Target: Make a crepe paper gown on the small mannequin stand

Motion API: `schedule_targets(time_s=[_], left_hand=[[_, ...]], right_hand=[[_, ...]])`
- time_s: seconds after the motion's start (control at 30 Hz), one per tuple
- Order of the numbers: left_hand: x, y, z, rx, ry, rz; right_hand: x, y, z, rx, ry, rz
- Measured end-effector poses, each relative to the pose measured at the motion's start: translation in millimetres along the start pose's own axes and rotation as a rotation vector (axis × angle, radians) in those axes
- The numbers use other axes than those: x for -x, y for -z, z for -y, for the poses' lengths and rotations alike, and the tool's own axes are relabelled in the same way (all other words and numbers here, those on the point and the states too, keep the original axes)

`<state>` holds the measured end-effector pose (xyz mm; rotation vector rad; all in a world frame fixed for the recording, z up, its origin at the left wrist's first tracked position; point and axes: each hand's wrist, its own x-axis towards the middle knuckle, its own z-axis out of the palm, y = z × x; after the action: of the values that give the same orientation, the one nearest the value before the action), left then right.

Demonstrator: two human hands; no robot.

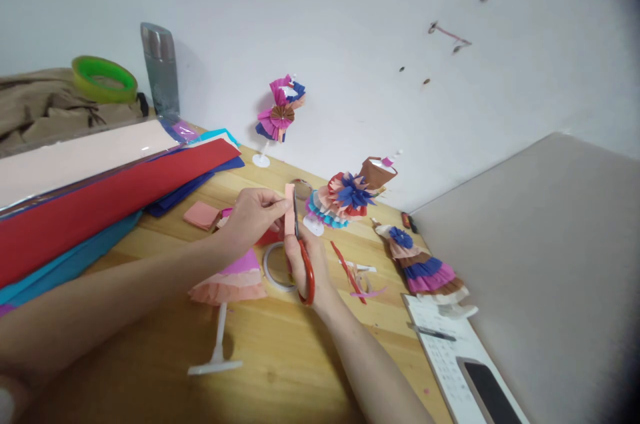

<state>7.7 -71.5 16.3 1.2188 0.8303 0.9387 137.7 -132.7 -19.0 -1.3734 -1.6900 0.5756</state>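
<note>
- Left hand (253,213): thumb and fingers pinched shut on a pink paper strip (289,208), held upright above the wooden table (280,357).
- Right hand (306,263): fingers closed through the red handles of the scissors (303,257), blades raised alongside the strip; how far the blades gape cannot be told.
- Risk: the left fingertips sit just beside the blades, so a hurried snip may nick them.
- Risk: the thin strip may bend between the blades and tear rather than cut, since it is gripped on one side only.
- Risk: either forearm may topple the paper dress on its stand (227,291) or shift the tape roll (277,267) beneath the hands.
</note>
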Motion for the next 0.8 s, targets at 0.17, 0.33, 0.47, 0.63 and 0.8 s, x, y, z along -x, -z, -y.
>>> schedule_targets(time_s=[0.17,0.33,0.47,0.63,0.8], left_hand=[[-0.8,-0.2,1.0,0.028,0.009,0.003],[-1.3,-0.3,2.3,0.019,0.008,-0.006],[-1.2,-0.5,2.2,0.026,0.005,0.005],[0.2,0.7,-3.1,0.011,0.018,-0.01],[1.5,0.8,-7.6,-0.037,0.015,-0.028]], right_hand=[[-0.3,-1.9,-1.9,-0.014,-0.003,-0.021],[0.0,-2.7,-1.2,-0.024,-0.034,-0.016],[0.1,-3.2,-0.7,0.014,-0.082,-0.036],[0.9,-1.7,0.9,-0.004,-0.02,-0.015],[2.1,0.8,1.4,-0.009,-0.007,0.025]])
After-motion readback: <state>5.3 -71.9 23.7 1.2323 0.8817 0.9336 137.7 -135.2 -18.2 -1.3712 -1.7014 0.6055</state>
